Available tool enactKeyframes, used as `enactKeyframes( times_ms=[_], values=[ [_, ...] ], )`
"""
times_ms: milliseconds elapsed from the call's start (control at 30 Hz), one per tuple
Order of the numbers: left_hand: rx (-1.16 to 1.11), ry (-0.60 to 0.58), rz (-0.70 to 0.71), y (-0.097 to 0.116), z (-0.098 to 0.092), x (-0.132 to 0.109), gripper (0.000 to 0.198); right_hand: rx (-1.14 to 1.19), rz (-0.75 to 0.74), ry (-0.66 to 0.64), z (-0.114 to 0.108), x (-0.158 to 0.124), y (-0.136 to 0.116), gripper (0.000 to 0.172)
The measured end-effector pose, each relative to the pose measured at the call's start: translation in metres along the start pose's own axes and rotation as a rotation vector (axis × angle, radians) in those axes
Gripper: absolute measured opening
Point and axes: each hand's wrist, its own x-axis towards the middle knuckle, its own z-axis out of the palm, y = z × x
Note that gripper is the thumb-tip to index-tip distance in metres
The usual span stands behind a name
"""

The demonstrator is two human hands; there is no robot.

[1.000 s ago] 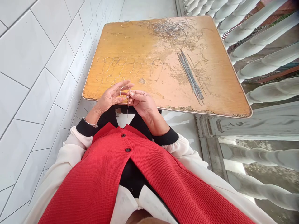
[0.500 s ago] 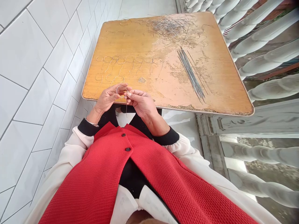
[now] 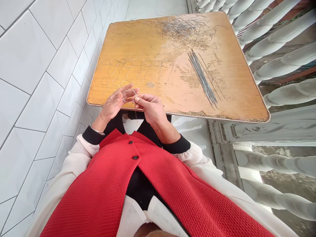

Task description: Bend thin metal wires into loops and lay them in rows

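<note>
Near the table's front edge, my right hand (image 3: 150, 107) pinches a thin wire (image 3: 129, 90) between thumb and fingertips. The wire is bent into a round loop, and its straight tail hangs below my right fingers. My left hand (image 3: 113, 102) is just left of the loop, with its fingers stretched out and apart. The loop lies in front of those fingers; whether they touch it I cannot tell. Beyond my hands, several looped wires (image 3: 127, 63) with straight tails lie in rows on the wooden table (image 3: 143, 39).
A bundle of straight grey wires (image 3: 202, 79) lies on the table's right side. A tangled heap of wires (image 3: 181, 26) sits at the far edge. A white tiled wall (image 3: 37, 82) rises on the left, and a white balustrade (image 3: 278, 69) stands on the right.
My left fingers have spread and straightened away from the wire loop. The loop has turned to show a rounder, wider face. My right hand keeps its pinch in nearly the same place.
</note>
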Motion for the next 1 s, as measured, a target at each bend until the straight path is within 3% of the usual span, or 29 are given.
enactKeyframes(
  times_ms=[767,1000],
  values=[
    [-0.126,0.017,-0.134,-0.014,0.009,-0.001,0.073,-0.055,0.0,0.053,0.002,-0.001,0.008,0.026],
    [-0.364,0.065,-0.212,0.002,0.013,-0.003,0.062,-0.017,-0.011,0.043,0.0,0.0,0.008,0.022]
  ],
)
